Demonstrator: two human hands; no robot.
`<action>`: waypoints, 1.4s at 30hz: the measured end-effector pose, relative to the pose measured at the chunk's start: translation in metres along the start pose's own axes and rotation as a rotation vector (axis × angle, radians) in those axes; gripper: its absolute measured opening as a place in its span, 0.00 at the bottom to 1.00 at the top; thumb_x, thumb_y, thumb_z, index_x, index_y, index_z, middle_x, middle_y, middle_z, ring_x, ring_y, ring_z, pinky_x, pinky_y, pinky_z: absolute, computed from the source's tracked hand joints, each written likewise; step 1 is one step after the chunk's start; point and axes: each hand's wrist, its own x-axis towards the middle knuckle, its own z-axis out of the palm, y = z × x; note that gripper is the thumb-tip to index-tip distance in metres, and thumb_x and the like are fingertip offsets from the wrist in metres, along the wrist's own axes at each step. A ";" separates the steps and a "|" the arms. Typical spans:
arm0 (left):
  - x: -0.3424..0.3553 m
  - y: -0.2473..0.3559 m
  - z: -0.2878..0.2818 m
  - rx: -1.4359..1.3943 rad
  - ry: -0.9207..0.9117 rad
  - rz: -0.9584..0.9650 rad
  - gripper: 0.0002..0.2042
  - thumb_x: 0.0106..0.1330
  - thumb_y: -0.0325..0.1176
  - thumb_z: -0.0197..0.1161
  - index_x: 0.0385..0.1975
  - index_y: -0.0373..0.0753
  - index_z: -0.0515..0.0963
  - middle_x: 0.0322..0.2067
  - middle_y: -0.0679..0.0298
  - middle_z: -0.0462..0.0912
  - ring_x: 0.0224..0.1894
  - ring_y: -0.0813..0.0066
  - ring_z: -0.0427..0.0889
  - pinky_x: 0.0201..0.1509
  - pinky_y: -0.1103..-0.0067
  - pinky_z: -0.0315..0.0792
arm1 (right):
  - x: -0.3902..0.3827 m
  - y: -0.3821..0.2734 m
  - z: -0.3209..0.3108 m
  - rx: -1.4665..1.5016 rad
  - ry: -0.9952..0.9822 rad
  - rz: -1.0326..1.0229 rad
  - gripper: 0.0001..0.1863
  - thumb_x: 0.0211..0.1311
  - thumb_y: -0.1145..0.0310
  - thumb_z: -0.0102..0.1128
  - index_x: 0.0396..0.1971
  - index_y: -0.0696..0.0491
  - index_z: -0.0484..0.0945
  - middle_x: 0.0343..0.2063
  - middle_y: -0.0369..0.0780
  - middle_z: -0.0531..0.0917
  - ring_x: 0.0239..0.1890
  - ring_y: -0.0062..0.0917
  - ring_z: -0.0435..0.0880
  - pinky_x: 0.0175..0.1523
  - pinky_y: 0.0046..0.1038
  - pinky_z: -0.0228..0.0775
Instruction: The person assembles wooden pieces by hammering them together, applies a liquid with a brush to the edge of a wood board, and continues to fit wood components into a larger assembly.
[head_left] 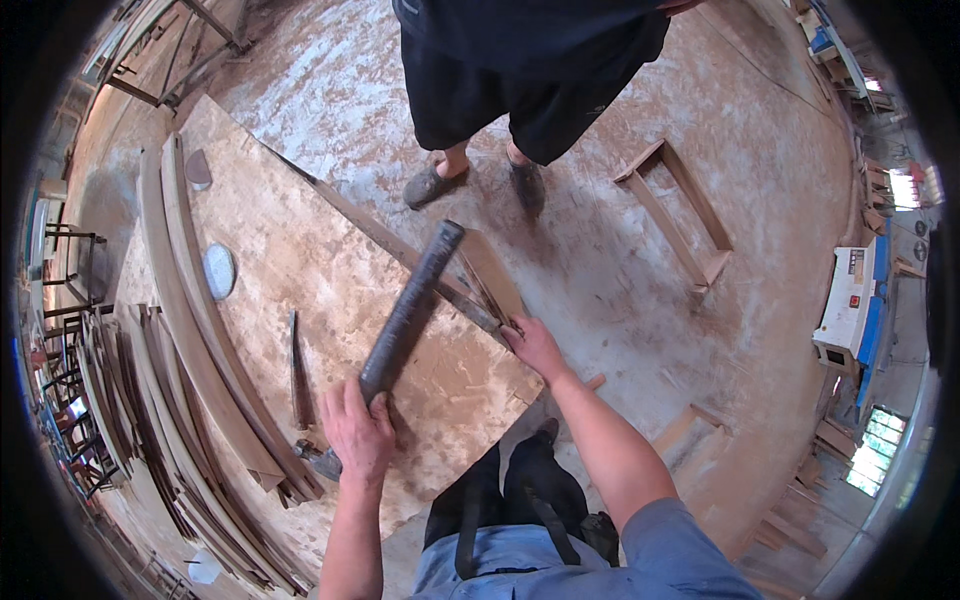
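Observation:
My left hand (358, 432) is closed around the near end of a long dark grey roll (412, 310), which slants away over a worn wooden work table (270, 240). At the table's right edge my right hand (535, 348) has its fingers closed on the near end of a thin wooden board piece (492, 275); its far part is partly hidden behind the roll. A slim dark pointed tool (297, 375) lies left of the roll. Close beside my left wrist is a dark metal tool (325, 462), partly covered by the hand, its kind unclear.
Long curved wood strips (205, 350) line the table's left side, near a pale oval pad (219, 271) and a brown half-round piece (198, 170). A person in dark shorts (530, 110) stands beyond the table. On the floor lies a rectangular wooden frame (660, 215). A white-and-blue machine (848, 305) stands right.

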 end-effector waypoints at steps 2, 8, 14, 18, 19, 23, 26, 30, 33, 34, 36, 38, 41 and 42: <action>0.005 -0.002 0.003 0.011 0.027 -0.010 0.22 0.57 0.28 0.66 0.53 0.30 0.72 0.43 0.46 0.75 0.46 0.45 0.72 0.52 0.60 0.68 | 0.001 0.000 -0.007 0.032 -0.009 -0.026 0.22 0.67 0.54 0.56 0.51 0.55 0.79 0.46 0.53 0.81 0.51 0.49 0.78 0.56 0.41 0.71; 0.007 -0.001 0.008 0.061 0.026 -0.027 0.23 0.58 0.29 0.64 0.54 0.29 0.71 0.45 0.46 0.75 0.47 0.46 0.72 0.53 0.61 0.68 | 0.005 0.003 -0.020 -0.025 -0.022 -0.016 0.20 0.70 0.56 0.53 0.51 0.54 0.78 0.44 0.53 0.82 0.50 0.49 0.79 0.54 0.45 0.71; 0.006 -0.001 0.014 0.153 0.040 -0.030 0.23 0.60 0.32 0.64 0.55 0.29 0.71 0.46 0.46 0.75 0.48 0.45 0.72 0.54 0.59 0.68 | 0.016 0.010 -0.058 -0.174 0.220 0.083 0.17 0.71 0.58 0.47 0.47 0.55 0.77 0.40 0.51 0.83 0.43 0.53 0.81 0.48 0.51 0.72; 0.005 -0.002 0.016 0.154 0.058 -0.015 0.23 0.62 0.33 0.62 0.54 0.29 0.71 0.45 0.47 0.74 0.46 0.45 0.72 0.52 0.59 0.68 | 0.034 0.010 -0.074 -0.245 0.174 0.165 0.21 0.72 0.54 0.45 0.49 0.55 0.76 0.39 0.53 0.84 0.44 0.50 0.83 0.48 0.48 0.74; 0.005 -0.001 0.016 0.170 0.067 -0.010 0.23 0.62 0.33 0.62 0.54 0.29 0.70 0.45 0.47 0.74 0.47 0.45 0.72 0.52 0.59 0.68 | 0.037 0.011 -0.075 -0.259 0.163 0.170 0.22 0.72 0.53 0.44 0.50 0.55 0.75 0.40 0.52 0.84 0.44 0.48 0.83 0.48 0.47 0.74; 0.003 -0.002 0.021 0.200 0.079 -0.017 0.23 0.62 0.33 0.61 0.55 0.29 0.70 0.45 0.46 0.74 0.48 0.45 0.72 0.53 0.60 0.68 | 0.037 0.022 -0.078 -0.306 0.095 0.089 0.21 0.69 0.52 0.51 0.43 0.56 0.76 0.34 0.54 0.85 0.40 0.51 0.84 0.45 0.50 0.75; 0.001 -0.004 0.023 0.232 0.095 -0.006 0.24 0.62 0.33 0.61 0.56 0.28 0.70 0.46 0.46 0.74 0.49 0.45 0.72 0.54 0.60 0.68 | 0.029 0.040 -0.092 -0.310 0.052 0.058 0.19 0.67 0.53 0.54 0.41 0.55 0.79 0.33 0.51 0.85 0.39 0.50 0.84 0.44 0.49 0.75; 0.004 -0.003 0.019 0.220 0.045 -0.053 0.25 0.62 0.35 0.61 0.58 0.31 0.69 0.48 0.46 0.74 0.51 0.45 0.71 0.56 0.59 0.68 | 0.011 0.068 -0.130 -0.222 0.113 0.099 0.17 0.65 0.54 0.57 0.37 0.54 0.82 0.33 0.50 0.86 0.37 0.49 0.84 0.45 0.48 0.76; 0.006 0.008 0.011 0.235 0.037 -0.055 0.25 0.64 0.35 0.61 0.60 0.33 0.69 0.50 0.47 0.74 0.53 0.45 0.71 0.58 0.60 0.66 | -0.031 0.096 -0.172 -0.189 0.161 0.046 0.17 0.65 0.55 0.57 0.37 0.55 0.82 0.32 0.51 0.85 0.38 0.48 0.84 0.45 0.47 0.75; 0.004 0.015 0.007 0.254 0.006 -0.091 0.25 0.65 0.35 0.61 0.60 0.33 0.69 0.51 0.47 0.73 0.53 0.45 0.71 0.59 0.60 0.66 | -0.052 0.106 -0.188 -0.197 0.165 0.047 0.17 0.65 0.55 0.57 0.37 0.55 0.82 0.32 0.51 0.85 0.38 0.48 0.84 0.45 0.47 0.75; -0.004 0.041 0.004 0.271 0.133 -0.023 0.27 0.64 0.33 0.63 0.62 0.32 0.67 0.55 0.46 0.72 0.57 0.46 0.69 0.62 0.60 0.64 | -0.102 0.123 -0.228 -0.239 0.121 0.041 0.17 0.64 0.56 0.58 0.39 0.55 0.82 0.32 0.52 0.84 0.38 0.49 0.83 0.44 0.47 0.75; -0.019 0.077 0.002 0.250 0.219 0.076 0.27 0.63 0.31 0.64 0.62 0.32 0.67 0.55 0.44 0.71 0.57 0.45 0.70 0.62 0.61 0.64 | -0.151 0.132 -0.267 -0.235 0.128 0.024 0.17 0.64 0.56 0.58 0.41 0.55 0.83 0.32 0.52 0.84 0.37 0.49 0.83 0.44 0.46 0.75; -0.064 0.152 0.015 -0.091 0.044 0.043 0.25 0.61 0.29 0.65 0.59 0.32 0.70 0.54 0.43 0.74 0.58 0.43 0.71 0.64 0.59 0.65 | -0.222 0.130 -0.312 -0.183 0.139 -0.020 0.18 0.63 0.56 0.59 0.44 0.55 0.82 0.32 0.53 0.84 0.37 0.49 0.83 0.44 0.45 0.75; -0.073 0.178 0.025 -0.212 -0.029 0.095 0.25 0.61 0.28 0.65 0.59 0.32 0.71 0.54 0.44 0.74 0.57 0.42 0.72 0.64 0.60 0.65 | -0.245 0.128 -0.326 -0.198 0.120 -0.014 0.19 0.63 0.57 0.59 0.45 0.55 0.82 0.33 0.53 0.84 0.38 0.49 0.83 0.44 0.44 0.75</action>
